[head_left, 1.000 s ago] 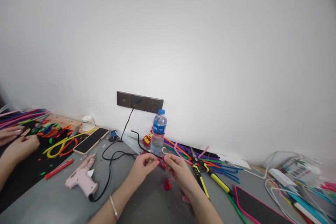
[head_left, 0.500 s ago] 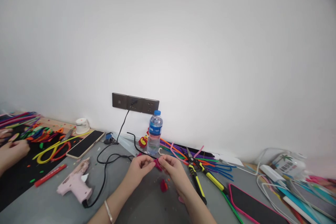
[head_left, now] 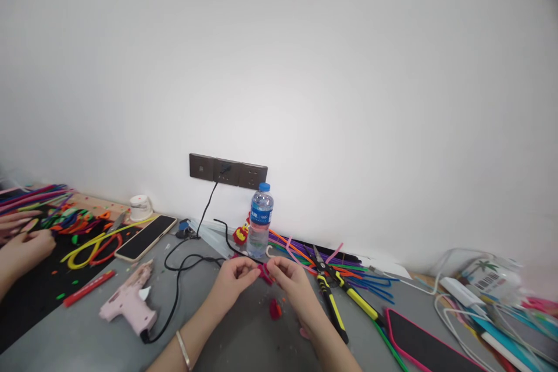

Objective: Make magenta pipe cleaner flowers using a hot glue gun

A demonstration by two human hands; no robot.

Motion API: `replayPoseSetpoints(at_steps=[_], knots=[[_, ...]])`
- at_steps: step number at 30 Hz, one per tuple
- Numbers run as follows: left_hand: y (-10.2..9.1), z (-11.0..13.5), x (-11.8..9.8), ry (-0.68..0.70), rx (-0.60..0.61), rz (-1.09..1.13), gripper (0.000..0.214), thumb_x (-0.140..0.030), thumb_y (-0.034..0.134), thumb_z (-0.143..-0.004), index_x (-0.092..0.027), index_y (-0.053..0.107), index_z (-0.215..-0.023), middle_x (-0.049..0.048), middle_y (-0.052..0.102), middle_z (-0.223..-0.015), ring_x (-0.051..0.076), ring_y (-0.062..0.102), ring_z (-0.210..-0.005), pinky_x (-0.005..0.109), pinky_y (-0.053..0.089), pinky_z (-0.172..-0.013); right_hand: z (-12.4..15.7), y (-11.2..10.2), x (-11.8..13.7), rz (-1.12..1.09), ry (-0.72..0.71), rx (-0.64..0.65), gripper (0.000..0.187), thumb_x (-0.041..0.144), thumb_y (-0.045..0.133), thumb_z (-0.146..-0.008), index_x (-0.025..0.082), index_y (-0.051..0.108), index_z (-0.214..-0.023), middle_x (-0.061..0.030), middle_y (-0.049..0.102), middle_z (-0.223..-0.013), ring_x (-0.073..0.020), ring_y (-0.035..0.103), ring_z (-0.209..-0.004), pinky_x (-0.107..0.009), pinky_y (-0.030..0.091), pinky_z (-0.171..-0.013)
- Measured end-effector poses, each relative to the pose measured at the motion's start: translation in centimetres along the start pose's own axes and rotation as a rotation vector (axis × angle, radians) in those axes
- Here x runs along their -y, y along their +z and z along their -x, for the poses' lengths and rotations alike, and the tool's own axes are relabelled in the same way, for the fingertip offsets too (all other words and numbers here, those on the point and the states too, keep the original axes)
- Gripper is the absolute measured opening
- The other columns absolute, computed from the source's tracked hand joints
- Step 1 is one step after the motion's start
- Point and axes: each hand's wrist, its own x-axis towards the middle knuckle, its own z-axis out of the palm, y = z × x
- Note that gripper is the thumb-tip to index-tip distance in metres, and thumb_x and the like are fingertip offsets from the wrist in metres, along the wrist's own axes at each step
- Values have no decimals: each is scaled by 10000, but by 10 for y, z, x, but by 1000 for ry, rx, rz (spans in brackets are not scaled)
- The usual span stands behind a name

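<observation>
Between my two hands is a small magenta fuzzy piece, which looks like bent pipe cleaner. My left hand pinches its left side between thumb and fingers. On the other side, the fingertips of my right hand close on it too. Just below, a small red fuzzy piece lies on the grey table. A water bottle with a blue cap stands behind my hands, and a red and yellow fuzzy figure is beside it.
A pink glue gun with a black cord lies left, near a red pen and a phone. Yellow-black pliers, pipe cleaners and a pink-cased phone lie right. Another person's hands work at far left.
The whole view has shifted slightly, so things sit a little further right. My hands keep nearly the same pinch on the magenta piece.
</observation>
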Motion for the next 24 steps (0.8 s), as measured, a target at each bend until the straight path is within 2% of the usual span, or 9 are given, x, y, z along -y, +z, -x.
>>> replayPoseSetpoints(at_steps=[12,24], knots=[[-1,2,-1,32,37,-3,322,-460,659,-706,-143,632,-657,-58,360,-530,103,272,-517,235,207,-507,1,2,2,-3,3,10,412,557,641,-732,175,525,-629,39,404,-579,-108,311,-527,-231,237,-499],[-2,2,-1,24,44,5,314,-457,649,-718,-150,615,-663,-66,322,-535,106,258,-522,239,191,-508,4,4,10,-33,9,8,419,555,668,-703,170,529,-608,43,406,-565,-109,330,-532,-240,247,-520]])
